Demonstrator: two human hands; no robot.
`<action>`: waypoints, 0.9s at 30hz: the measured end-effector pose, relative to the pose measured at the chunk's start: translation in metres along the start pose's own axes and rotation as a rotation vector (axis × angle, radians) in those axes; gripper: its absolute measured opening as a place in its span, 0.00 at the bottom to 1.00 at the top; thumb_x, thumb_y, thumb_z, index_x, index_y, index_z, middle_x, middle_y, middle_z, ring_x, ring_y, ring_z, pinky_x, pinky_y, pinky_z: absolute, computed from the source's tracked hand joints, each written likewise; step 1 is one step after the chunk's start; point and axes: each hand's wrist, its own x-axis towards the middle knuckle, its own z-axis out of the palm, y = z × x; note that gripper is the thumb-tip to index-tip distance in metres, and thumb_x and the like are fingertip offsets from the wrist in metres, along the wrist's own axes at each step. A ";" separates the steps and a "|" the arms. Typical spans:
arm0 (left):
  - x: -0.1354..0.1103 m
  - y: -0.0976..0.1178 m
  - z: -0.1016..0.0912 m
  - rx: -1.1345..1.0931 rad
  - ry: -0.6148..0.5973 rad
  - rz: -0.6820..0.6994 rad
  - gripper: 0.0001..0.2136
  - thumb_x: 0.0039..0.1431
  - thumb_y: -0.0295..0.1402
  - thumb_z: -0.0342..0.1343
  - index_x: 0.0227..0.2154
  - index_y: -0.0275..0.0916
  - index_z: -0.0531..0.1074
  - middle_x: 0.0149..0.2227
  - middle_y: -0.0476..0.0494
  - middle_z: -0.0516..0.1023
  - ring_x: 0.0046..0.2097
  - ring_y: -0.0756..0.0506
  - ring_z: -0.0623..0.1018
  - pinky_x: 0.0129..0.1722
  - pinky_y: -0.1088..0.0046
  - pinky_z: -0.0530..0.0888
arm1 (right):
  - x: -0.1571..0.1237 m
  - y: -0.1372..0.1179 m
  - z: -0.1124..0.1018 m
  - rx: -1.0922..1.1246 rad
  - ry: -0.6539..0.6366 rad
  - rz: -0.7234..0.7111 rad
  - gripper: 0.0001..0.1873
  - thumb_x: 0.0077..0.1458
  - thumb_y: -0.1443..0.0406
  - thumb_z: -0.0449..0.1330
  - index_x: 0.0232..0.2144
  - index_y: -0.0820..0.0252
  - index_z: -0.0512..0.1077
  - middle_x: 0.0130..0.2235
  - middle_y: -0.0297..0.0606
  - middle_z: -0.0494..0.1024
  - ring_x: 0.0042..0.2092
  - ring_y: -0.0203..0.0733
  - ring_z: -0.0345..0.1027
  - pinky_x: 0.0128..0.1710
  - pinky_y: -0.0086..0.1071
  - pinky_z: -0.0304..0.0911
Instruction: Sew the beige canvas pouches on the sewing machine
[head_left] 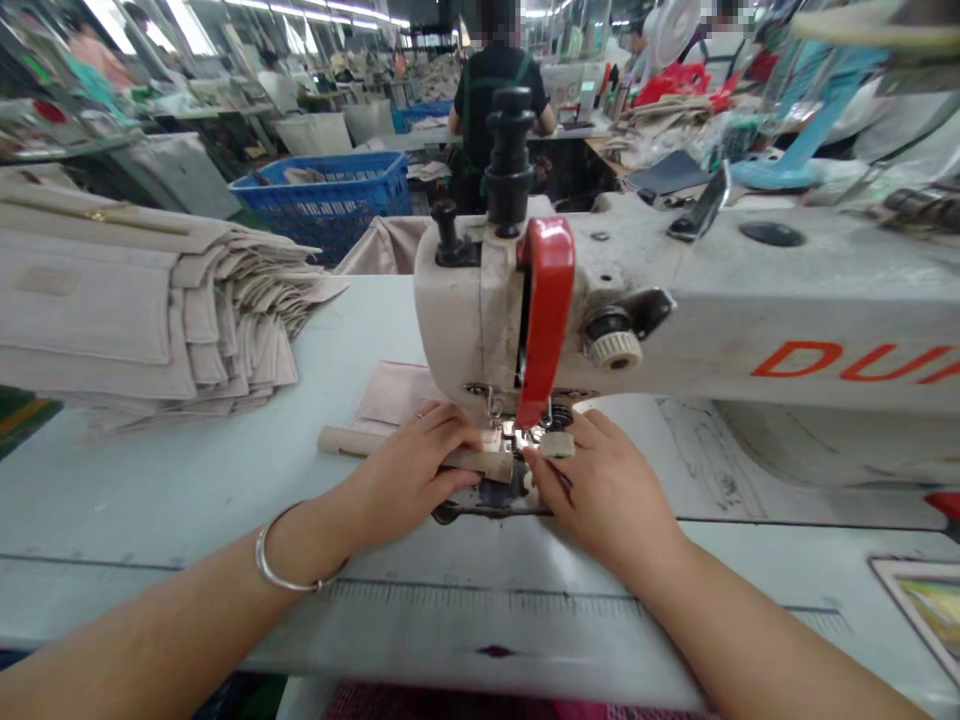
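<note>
A beige fabric piece [395, 392] with a folded edge lies on the table, its right end under the presser foot of the sewing machine [457, 300]. My left hand [416, 465] is closed on that folded edge, thumb in front and fingers on top, just left of the needle. A silver bangle circles the left wrist. Right of the presser foot is my right hand [611, 490], its thumb and index finger close to the needle area beside a small pale block [557, 445]. Whether its fingertips grip anything is hidden.
A tall stack of beige fabric pieces [225, 320] sits on the table's left. Behind it stands a blue plastic basket [330, 190]. A ruler scale [495, 597] runs along the table front. Another person [487, 100] sits ahead, and a blue fan stand [802, 150] is at right.
</note>
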 end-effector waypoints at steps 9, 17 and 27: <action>-0.003 0.002 0.006 -0.105 0.082 -0.086 0.11 0.62 0.30 0.59 0.46 0.43 0.71 0.47 0.47 0.76 0.49 0.43 0.75 0.52 0.63 0.72 | -0.002 0.012 -0.005 -0.050 -0.082 0.002 0.08 0.60 0.66 0.58 0.28 0.58 0.70 0.32 0.38 0.71 0.38 0.46 0.61 0.38 0.37 0.55; -0.007 0.007 0.014 -0.006 0.069 0.024 0.10 0.66 0.32 0.55 0.48 0.42 0.69 0.48 0.45 0.75 0.49 0.44 0.75 0.51 0.64 0.72 | -0.004 0.003 -0.004 0.139 -0.189 -0.121 0.07 0.55 0.70 0.56 0.30 0.57 0.74 0.34 0.38 0.71 0.40 0.46 0.60 0.39 0.39 0.53; -0.004 0.025 0.011 0.239 0.081 0.242 0.10 0.69 0.28 0.46 0.46 0.36 0.71 0.47 0.40 0.75 0.47 0.42 0.76 0.48 0.61 0.74 | -0.004 -0.001 -0.005 0.306 0.017 -0.075 0.07 0.57 0.72 0.54 0.33 0.63 0.73 0.37 0.44 0.75 0.41 0.47 0.65 0.39 0.40 0.62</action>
